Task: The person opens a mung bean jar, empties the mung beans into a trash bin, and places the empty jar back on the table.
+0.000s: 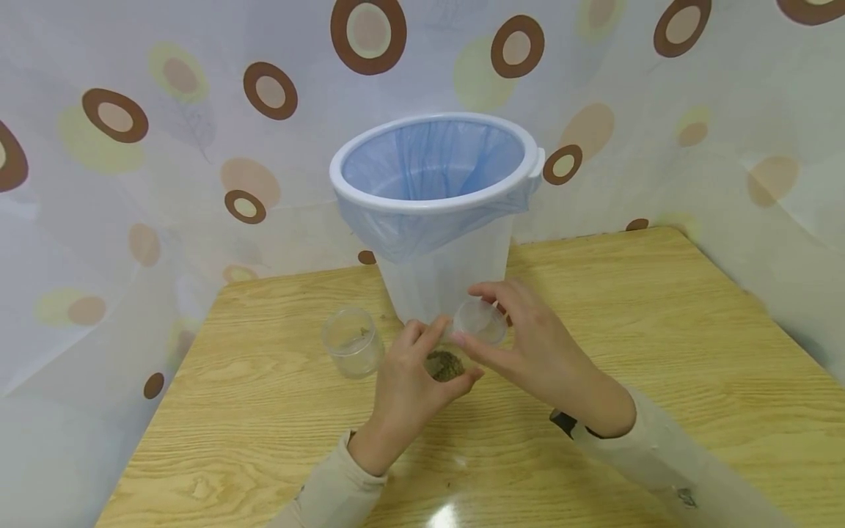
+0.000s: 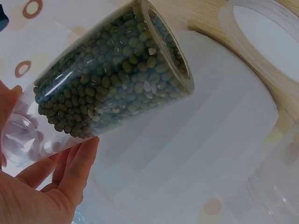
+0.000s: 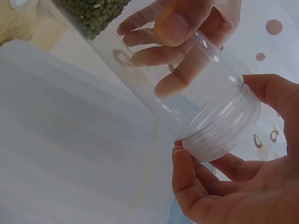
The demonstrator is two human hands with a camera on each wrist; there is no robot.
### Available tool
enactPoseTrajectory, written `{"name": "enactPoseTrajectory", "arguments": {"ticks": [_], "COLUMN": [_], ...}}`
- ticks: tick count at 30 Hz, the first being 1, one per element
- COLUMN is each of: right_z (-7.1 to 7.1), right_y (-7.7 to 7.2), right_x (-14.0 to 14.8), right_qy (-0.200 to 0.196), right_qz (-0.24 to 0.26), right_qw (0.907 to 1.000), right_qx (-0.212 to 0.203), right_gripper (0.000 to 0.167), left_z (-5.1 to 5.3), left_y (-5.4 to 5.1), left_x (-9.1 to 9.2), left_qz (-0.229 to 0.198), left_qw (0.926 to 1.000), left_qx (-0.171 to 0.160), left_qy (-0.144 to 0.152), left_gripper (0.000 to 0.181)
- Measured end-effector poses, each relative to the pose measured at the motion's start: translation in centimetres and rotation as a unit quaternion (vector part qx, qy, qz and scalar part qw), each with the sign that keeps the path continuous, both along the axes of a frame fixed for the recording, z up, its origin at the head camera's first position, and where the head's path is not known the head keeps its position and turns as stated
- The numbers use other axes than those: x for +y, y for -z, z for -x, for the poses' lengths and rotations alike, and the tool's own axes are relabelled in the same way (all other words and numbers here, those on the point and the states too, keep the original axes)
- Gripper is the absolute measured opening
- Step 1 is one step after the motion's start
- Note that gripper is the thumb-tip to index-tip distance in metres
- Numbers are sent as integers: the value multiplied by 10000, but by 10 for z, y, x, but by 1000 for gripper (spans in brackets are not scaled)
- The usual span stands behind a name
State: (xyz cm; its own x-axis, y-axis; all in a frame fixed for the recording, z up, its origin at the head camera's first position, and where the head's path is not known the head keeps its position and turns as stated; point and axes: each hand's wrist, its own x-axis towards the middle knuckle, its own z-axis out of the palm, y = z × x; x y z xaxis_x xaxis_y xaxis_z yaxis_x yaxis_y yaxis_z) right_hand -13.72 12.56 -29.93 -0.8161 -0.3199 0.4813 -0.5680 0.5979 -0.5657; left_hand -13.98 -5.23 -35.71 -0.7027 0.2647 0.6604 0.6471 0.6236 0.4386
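A clear jar of green mung beans [image 1: 444, 365] is gripped in my left hand [image 1: 404, 385]. In the left wrist view the beans [image 2: 112, 74] fill much of the jar, and the fingers curl round its bare mouth end. My right hand [image 1: 544, 352] pinches a clear round lid [image 1: 480, 320] by its edge. The right wrist view has this lid [image 3: 224, 126] at the jar's mouth, between thumb and fingertips; whether it is fully seated I cannot tell. A second clear jar [image 1: 353, 345] stands uncovered on the table, left of my left hand.
Behind my hands a tall white bin [image 1: 436, 282] with a blue bag liner [image 1: 429, 227] stands on the wooden table [image 1: 264, 425]. Patterned sheeting [image 1: 290, 147] hangs round the table's back and sides. Close to the hands, the bin's wall [image 3: 70, 130] fills much of the right wrist view.
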Motion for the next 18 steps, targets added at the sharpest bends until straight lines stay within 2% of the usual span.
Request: {"name": "enactPoseTrajectory", "arguments": {"ticks": [7,14,16,18], "right_z": [2,3,2,0], "right_y": [2,3,3,3], "right_x": [5,13,13,11], "right_qy": [-526,-1310,-1380,-1280], "right_qz": [144,43,61,117], "right_qw": [9982,9902,9895,9913], "right_qx": [263,487,423,282], "right_gripper": [44,51,54,55], "left_z": [-1,-1,-1,-1], "left_y": [2,0,1,2], "left_x": [-1,-3,-4,-3], "left_qz": [37,12,-22,-52], "left_qw": [10000,9996,9994,9995], "left_qx": [11,-101,-138,-107], "left_qy": [40,267,313,303], "left_gripper": [68,68,69,69]}}
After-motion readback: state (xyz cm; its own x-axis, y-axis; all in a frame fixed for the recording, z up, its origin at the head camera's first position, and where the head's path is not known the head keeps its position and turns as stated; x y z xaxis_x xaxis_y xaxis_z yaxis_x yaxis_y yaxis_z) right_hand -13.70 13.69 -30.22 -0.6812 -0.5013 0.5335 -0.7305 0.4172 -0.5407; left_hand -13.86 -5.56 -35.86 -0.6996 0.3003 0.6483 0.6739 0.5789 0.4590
